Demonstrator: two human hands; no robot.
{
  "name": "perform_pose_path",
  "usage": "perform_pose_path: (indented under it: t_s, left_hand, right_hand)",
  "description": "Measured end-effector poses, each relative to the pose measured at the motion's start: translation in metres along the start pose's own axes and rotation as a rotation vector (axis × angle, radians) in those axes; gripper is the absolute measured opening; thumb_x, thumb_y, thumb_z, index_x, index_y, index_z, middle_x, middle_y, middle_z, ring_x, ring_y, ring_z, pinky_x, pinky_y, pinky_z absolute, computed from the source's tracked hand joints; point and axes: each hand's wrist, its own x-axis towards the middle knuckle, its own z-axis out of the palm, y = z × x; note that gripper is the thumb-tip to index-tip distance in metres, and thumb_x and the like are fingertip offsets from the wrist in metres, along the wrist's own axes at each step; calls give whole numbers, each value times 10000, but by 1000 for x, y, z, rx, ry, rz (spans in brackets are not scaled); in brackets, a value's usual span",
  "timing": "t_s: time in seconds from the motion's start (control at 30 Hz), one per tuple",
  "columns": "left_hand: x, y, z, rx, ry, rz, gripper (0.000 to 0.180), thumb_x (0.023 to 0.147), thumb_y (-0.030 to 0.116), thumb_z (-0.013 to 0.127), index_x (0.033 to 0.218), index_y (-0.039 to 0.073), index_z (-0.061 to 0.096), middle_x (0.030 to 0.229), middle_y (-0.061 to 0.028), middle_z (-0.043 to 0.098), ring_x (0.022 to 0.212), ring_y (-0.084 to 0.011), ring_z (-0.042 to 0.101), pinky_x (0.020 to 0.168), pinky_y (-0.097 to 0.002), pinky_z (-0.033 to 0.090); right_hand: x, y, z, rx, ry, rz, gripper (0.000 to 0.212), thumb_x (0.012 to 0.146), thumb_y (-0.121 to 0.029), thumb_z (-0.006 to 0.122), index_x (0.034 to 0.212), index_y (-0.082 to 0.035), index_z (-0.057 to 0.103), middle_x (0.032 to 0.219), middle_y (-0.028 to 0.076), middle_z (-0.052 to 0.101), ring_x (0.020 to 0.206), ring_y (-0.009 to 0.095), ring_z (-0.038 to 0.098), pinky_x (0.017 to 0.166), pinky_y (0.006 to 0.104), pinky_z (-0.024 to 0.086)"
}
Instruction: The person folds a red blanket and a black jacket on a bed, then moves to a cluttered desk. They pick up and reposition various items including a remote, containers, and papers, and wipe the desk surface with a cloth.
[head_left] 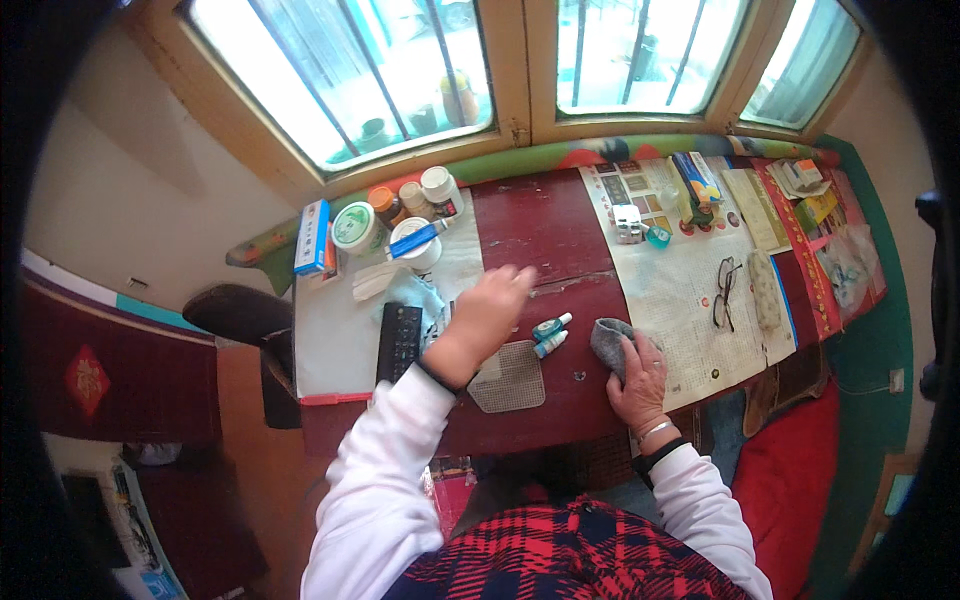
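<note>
My left hand (pixel 492 312) is raised over the middle of the dark red table, its fingers bent and pressed together. Whether they hold anything small is hidden. Near the table's front edge, my right hand (pixel 638 385) has its fingers on a soft grey cloth item (pixel 608 342), pressing it against the tabletop. Between the hands lie two small bottles, a teal one (pixel 546 328) and a lighter one with a white cap (pixel 550 344). Below my left hand is a beige mesh pad (pixel 512 380). Beside my left wrist rests a black remote control (pixel 400 340).
White tubs (pixel 358 228) and several pill bottles (pixel 438 188) stand at the back left, by a blue box (pixel 312 238). Eyeglasses (pixel 726 295) and a patterned case (pixel 764 290) lie on the right-hand paper sheet (pixel 680 345). A rolled green mat (pixel 540 158) runs below the windows.
</note>
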Motion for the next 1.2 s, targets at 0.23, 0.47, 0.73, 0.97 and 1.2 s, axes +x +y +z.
perform_pose_path:
  t_s: [0.23,0.47,0.73,0.97,1.2]
  left_hand:
    - [-182,-21,-21,98,128,-335,615,660,54,669,1228,57,431,1089,-117,543,1006,-304,517,867,-388,436]
    - [-208,-25,16,102,209,-300,558,671,111,670,1180,68,446,1120,-105,497,1127,-315,422,985,-493,303]
    - [-210,-29,16,44,207,-295,578,672,131,683,1183,75,421,1139,-106,494,1132,-327,417,972,-514,307]
    - [-208,-29,13,60,191,-303,467,736,158,633,1153,66,443,1109,-99,510,1105,-306,446,961,-497,317]
    - [-206,-28,11,39,193,-312,469,725,150,639,1150,71,458,1117,-87,510,1114,-296,441,972,-495,310]
  right_hand:
    - [61,12,-19,150,-126,14,398,661,-26,556,1056,-71,561,995,172,570,890,365,551,781,432,452]
    - [239,-8,-8,-107,195,-328,337,723,-83,588,1059,-102,568,1004,114,596,943,331,548,790,417,439]
    - [317,-9,77,-426,-342,280,263,768,-131,536,1011,-123,638,1072,139,610,1003,345,572,864,412,463]
    - [292,-27,103,-219,-423,-244,299,725,-78,506,1002,-83,618,1035,177,589,984,354,555,859,402,450]
    - [302,-44,84,97,-449,-493,307,685,-42,549,973,-98,639,931,169,604,916,340,566,834,397,452]
